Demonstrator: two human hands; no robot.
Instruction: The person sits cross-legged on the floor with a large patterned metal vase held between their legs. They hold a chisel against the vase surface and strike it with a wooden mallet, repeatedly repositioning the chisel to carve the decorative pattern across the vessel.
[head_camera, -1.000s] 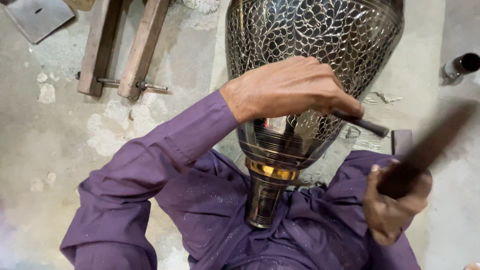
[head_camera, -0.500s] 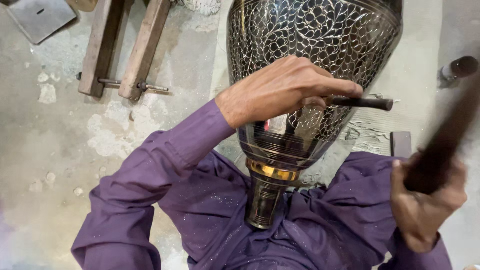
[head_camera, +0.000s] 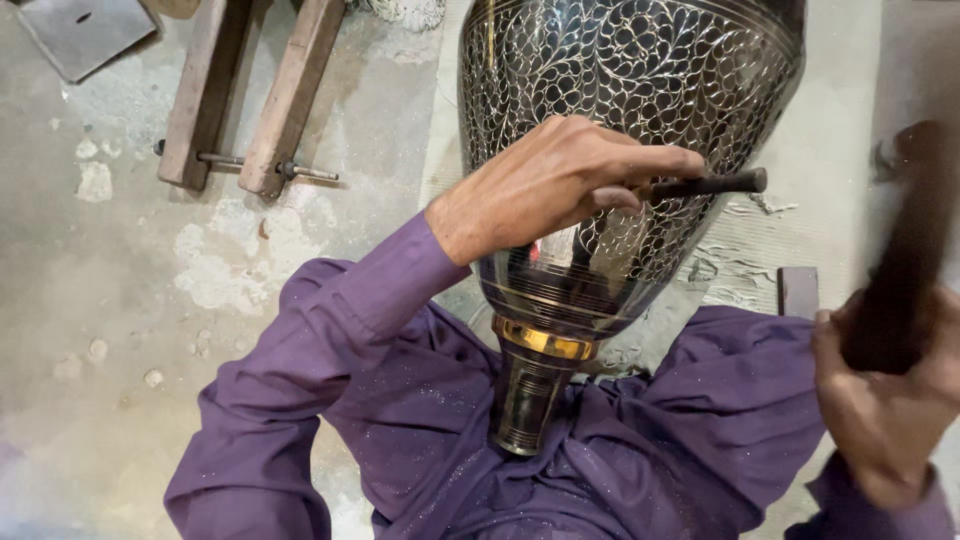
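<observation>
Leftmost, two wooden clamp bars (head_camera: 250, 95) lie on the concrete floor (head_camera: 90, 300), well clear of the fingers. Next, the left hand (head_camera: 550, 185) pinches a dark chisel (head_camera: 715, 184), its fingers clenched round the shaft to steady it over the engraved metal vase (head_camera: 640, 70), which rests in the lap just beneath them. Rightmost, the right hand (head_camera: 885, 400) grips a blurred mallet (head_camera: 905, 250), raised apart from the chisel's end.

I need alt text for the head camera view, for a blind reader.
A left hand holds a dark metal punch against a large engraved metal vase lying on the person's lap; the right hand grips a blurred dark mallet.
</observation>
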